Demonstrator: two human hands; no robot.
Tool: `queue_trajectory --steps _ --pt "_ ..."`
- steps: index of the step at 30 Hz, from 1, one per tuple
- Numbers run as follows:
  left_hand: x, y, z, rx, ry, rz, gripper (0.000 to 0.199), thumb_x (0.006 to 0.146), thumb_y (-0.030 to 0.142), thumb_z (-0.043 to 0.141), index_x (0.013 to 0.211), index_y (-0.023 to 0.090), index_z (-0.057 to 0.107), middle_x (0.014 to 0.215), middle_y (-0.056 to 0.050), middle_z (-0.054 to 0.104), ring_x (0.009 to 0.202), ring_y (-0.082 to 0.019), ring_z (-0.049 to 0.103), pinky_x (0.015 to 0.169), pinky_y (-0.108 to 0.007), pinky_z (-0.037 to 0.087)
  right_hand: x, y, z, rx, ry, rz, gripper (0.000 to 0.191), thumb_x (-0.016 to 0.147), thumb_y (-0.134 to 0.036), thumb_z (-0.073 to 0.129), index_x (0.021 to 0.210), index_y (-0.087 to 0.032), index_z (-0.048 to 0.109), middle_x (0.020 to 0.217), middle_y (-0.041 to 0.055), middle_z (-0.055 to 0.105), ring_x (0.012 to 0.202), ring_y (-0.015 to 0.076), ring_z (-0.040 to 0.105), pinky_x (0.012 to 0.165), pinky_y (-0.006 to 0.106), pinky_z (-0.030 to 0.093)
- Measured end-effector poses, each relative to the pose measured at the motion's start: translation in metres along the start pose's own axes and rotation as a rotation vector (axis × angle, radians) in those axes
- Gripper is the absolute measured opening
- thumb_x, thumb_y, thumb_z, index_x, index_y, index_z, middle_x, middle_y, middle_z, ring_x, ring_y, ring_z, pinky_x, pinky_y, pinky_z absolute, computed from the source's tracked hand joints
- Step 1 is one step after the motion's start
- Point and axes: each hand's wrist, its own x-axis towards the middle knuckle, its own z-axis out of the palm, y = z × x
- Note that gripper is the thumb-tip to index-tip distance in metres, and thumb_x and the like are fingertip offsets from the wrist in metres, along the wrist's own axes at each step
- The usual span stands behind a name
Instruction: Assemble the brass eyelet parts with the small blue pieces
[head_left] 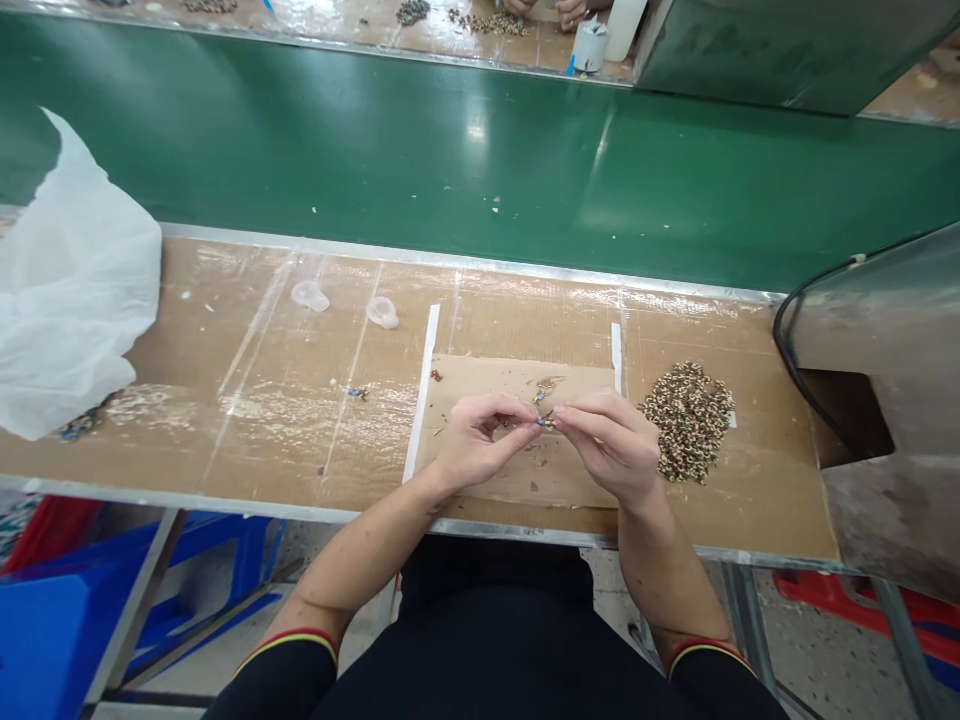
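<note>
Over a piece of brown cardboard (487,490), my left hand (484,435) and my right hand (615,435) meet in a pinch at the fingertips. Between them is a small part (545,423) with blue and brass-coloured bits; its exact kind is too small to make out. Both hands seem closed on it. Just beyond the fingers, another small blue and brass-coloured part (540,398) lies on the cardboard. To the right of my right hand spreads a large pile of small brass and dark parts (688,422).
White paper (75,270) covers the table's left end, with blue parts (79,425) by its lower edge. Two clear plastic pieces (382,312) lie left of the cardboard. Beyond runs a green belt (450,150). A metal housing (900,400) stands right. Another person's hands (571,12) show across.
</note>
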Motion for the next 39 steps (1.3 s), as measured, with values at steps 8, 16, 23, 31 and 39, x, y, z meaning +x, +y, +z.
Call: queue_trajectory --steps 8,16,23,31,39 --pt "0.0003 0.0005 -0.0004 -0.113 -0.079 -0.117 0.023 0.091 0.039 0.077 0.091 0.015 0.075 0.086 -0.008 0.081 0.073 -0.016 0.078 0.066 -0.023 0.067 0.0004 0.0014 -0.0026 -0.028 -0.015 -0.015 0.034 0.092 -0.010 0.071 0.118 -0.032 0.074 0.090 0.0008 0.077 0.078 0.0161 0.071 0.067 0.031 0.061" --pt "0.0005 0.0005 -0.0014 -0.027 -0.073 0.012 0.016 0.093 0.032 0.076 0.095 0.016 0.077 0.088 -0.008 0.082 0.074 -0.015 0.079 0.067 -0.023 0.067 0.0027 -0.0027 -0.0039 0.039 -0.053 0.070 0.011 0.096 -0.017 0.069 0.102 -0.024 0.072 0.086 0.0026 0.075 0.076 0.0164 0.070 0.064 0.031 0.058" --pt "0.0021 0.0005 -0.0010 0.149 -0.039 0.197 0.007 0.095 0.021 0.071 0.091 0.017 0.074 0.082 -0.006 0.081 0.073 -0.015 0.078 0.068 -0.024 0.066 0.0035 -0.0052 -0.0026 0.094 -0.093 0.118 0.010 0.096 -0.016 0.068 0.098 -0.024 0.073 0.083 0.0024 0.075 0.073 0.0163 0.070 0.063 0.031 0.060" --pt "0.0020 -0.0008 -0.0012 0.130 -0.078 0.221 0.006 0.094 0.014 0.068 0.092 0.018 0.072 0.079 -0.004 0.080 0.071 -0.015 0.077 0.066 -0.025 0.065 0.0031 -0.0055 -0.0051 0.125 -0.143 0.138 0.014 0.095 -0.014 0.067 0.099 -0.024 0.075 0.085 0.0036 0.077 0.076 0.0173 0.074 0.068 0.030 0.064" --pt "0.0009 -0.0020 0.0010 0.116 -0.075 0.231 0.006 0.094 0.014 0.068 0.089 0.017 0.071 0.079 -0.005 0.079 0.073 -0.015 0.077 0.068 -0.024 0.064 0.0032 -0.0058 -0.0067 0.101 -0.151 0.109 0.011 0.096 -0.014 0.067 0.097 -0.022 0.074 0.086 0.0046 0.078 0.078 0.0166 0.075 0.069 0.029 0.065"
